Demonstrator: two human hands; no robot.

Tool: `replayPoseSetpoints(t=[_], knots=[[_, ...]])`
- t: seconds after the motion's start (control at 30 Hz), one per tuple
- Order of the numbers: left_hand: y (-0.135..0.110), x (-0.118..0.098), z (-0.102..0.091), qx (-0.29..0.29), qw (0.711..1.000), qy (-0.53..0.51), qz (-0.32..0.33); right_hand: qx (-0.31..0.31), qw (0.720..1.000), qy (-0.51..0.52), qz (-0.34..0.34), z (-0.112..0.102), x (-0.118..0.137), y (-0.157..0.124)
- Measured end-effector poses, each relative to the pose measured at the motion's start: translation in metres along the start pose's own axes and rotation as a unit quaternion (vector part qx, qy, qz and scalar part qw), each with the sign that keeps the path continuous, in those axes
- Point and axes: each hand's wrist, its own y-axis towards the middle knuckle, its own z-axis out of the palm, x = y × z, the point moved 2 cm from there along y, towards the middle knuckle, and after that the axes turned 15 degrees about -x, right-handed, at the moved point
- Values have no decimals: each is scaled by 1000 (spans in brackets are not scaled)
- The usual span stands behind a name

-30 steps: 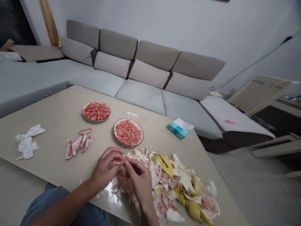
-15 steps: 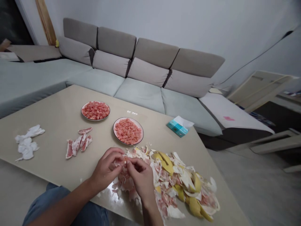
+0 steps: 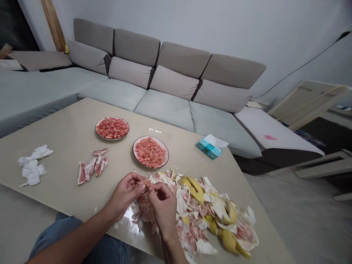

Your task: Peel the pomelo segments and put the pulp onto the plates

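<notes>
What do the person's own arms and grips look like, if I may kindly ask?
The left grip and right grip are bare hands; no glove, ring or marking shows. The left forearm and right forearm are bare too, with no sleeve, watch or cable in view. Beneath the left forearm, blue jeans show.
</notes>
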Motion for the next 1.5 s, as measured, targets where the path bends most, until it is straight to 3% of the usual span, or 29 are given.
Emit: replayPoseSetpoints(t=[0.17,0.23,0.37,0.57,0.97,1.3,1.5], knots=[[0,-1,-1,-20,997,-59,-50,-57,975,-75,-201,5,-12,-17],[3,-3,-3,-27,995,-85,-49,-42,968,-87,-234,6,-15,-21],[6,-6,-6,-30,994,-91,-48,10,979,-74,-188,3,-14,-14],[3,-6,-4,-13,998,-47,-38,11,985,-55,-164,1,-5,-6],[2,-4,-4,1,994,44,96,-11,994,-36,-107,2,-4,-5],[-1,-3,-1,16,979,97,176,37,996,37,74,-3,2,8],[-1,2,0,6,986,68,153,-16,999,12,44,5,-1,1]])
